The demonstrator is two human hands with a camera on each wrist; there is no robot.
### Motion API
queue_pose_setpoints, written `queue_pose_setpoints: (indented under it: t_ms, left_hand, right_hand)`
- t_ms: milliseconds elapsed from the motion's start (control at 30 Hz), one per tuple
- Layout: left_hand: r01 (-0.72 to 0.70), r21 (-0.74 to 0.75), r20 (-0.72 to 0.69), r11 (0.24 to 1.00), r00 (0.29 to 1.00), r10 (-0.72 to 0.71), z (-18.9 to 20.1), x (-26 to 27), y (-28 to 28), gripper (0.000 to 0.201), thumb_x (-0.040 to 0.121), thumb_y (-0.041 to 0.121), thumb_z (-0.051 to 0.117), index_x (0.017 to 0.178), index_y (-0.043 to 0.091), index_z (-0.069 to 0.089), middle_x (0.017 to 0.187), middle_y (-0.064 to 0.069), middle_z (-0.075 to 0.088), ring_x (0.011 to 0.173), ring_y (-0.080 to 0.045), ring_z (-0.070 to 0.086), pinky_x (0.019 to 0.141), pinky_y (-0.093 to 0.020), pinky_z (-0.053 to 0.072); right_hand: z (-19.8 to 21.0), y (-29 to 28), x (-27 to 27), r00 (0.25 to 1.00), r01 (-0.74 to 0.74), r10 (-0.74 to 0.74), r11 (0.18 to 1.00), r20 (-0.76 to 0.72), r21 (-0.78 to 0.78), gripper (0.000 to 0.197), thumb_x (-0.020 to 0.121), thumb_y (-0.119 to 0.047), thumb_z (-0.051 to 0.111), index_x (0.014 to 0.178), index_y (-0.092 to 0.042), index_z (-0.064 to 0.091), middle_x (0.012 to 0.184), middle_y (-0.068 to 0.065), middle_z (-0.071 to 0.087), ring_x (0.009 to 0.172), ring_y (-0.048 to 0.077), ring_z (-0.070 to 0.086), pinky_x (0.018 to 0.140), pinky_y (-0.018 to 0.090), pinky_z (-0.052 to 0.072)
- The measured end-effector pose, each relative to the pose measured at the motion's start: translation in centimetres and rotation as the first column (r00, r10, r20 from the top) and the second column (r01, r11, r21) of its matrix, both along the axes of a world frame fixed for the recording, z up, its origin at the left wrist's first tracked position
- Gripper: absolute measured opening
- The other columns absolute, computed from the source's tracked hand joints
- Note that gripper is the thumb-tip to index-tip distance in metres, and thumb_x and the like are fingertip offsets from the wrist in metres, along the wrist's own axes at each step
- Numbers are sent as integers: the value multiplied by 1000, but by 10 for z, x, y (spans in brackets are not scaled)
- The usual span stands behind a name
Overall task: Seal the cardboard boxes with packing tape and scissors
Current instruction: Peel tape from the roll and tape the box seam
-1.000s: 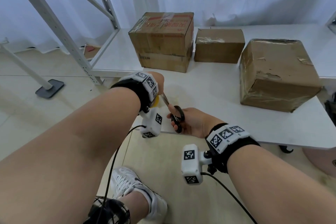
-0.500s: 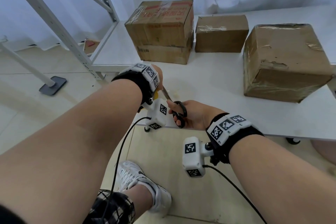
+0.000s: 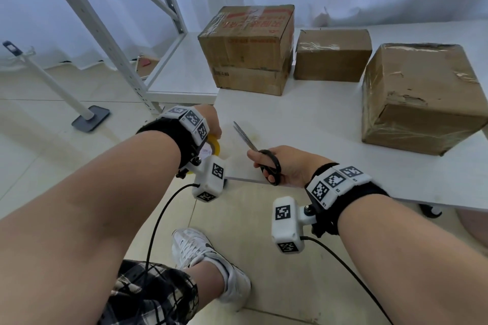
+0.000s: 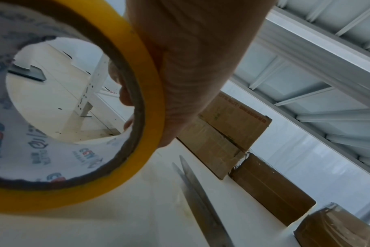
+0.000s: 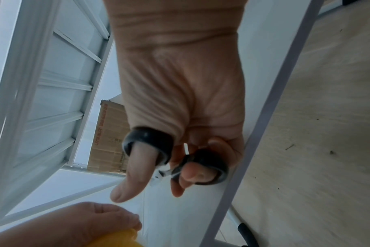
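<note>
From the head view, the left hand (image 3: 211, 120) holds a yellow tape roll (image 3: 214, 144) just over the near left corner of the white table (image 3: 311, 124). The right hand (image 3: 287, 166) is at about 3 o'clock from it, close by. It grips black-handled scissors (image 3: 260, 154), and the blades point up toward 11 o'clock. The blades look shut. Three cardboard boxes sit farther back on the table. The big box with red print (image 3: 248, 47) is at 12 o'clock. A smaller box (image 3: 331, 57) sits just beside it at 1 o'clock. A wrinkled box (image 3: 420, 97) with shiny tape on it sits at 2 o'clock, apart from the others. A white metal rack (image 3: 105, 26) stands at 10 o'clock. A white shoe (image 3: 208, 256) is on the floor at 6 o'clock.

From the left wrist view, the tape roll (image 4: 137, 103) fills the left side. The thumb lies across its yellow outside and fingertips (image 4: 122, 93) curl inside the hole, so the hand is grasping it. The scissor blades (image 4: 199, 200) poke in at 5 o'clock. The boxes line up at 3 to 4 o'clock.

From the right wrist view, the thumb goes through one black ring of the scissors (image 5: 150, 143) and a finger goes through the other. The left hand (image 5: 84, 224) and a bit of yellow tape show at 7 o'clock.
</note>
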State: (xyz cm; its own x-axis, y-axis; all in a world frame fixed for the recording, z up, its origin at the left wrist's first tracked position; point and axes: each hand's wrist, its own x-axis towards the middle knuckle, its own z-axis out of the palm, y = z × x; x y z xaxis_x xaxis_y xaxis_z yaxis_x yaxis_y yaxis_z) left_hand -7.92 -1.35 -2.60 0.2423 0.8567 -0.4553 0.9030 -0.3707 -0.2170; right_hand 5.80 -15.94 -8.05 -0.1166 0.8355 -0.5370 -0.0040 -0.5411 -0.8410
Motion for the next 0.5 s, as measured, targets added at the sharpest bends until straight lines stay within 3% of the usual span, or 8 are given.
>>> queue_pose_setpoints:
  t_ms: [200, 300, 367, 500]
  left_hand:
    - [-82, 12, 90, 997, 993, 81, 10, -16, -12, 36, 88, 34, 66, 108, 4, 63, 92, -7, 56, 85, -22, 52, 75, -30, 42]
    - [-89, 33, 108, 995, 990, 86, 13, -24, -17, 30, 89, 32, 64, 100, 4, 63, 82, -6, 54, 88, -24, 55, 76, -30, 43]
    - [-105, 45, 129, 993, 987, 98, 16, -31, -17, 29, 89, 32, 63, 97, 3, 64, 78, -6, 56, 85, -24, 56, 73, -30, 43]
    - [-151, 85, 253, 985, 959, 125, 23, -42, -18, 31, 88, 30, 63, 103, 4, 69, 96, -11, 66, 92, -26, 61, 76, -33, 48]
  right_hand:
    - [16, -3, -2, 936, -279, 282, 959, 209, -45, 52, 88, -55, 54, 110, -8, 56, 73, 2, 46, 56, 9, 44, 46, 16, 34]
    - [24, -3, 0, 892, -376, 383, 924, 242, -74, 42, 88, -57, 52, 101, -18, 53, 80, 1, 46, 63, 9, 43, 54, 18, 31]
    - [23, -5, 8, 911, -333, 333, 942, 242, -43, 35, 88, -52, 57, 107, -22, 57, 87, 1, 49, 68, 9, 44, 58, 20, 32]
    - [23, -14, 31, 997, -54, 47, 994, 66, 97, 34, 89, -38, 61, 117, -19, 59, 87, 1, 54, 69, 9, 44, 62, 22, 32]
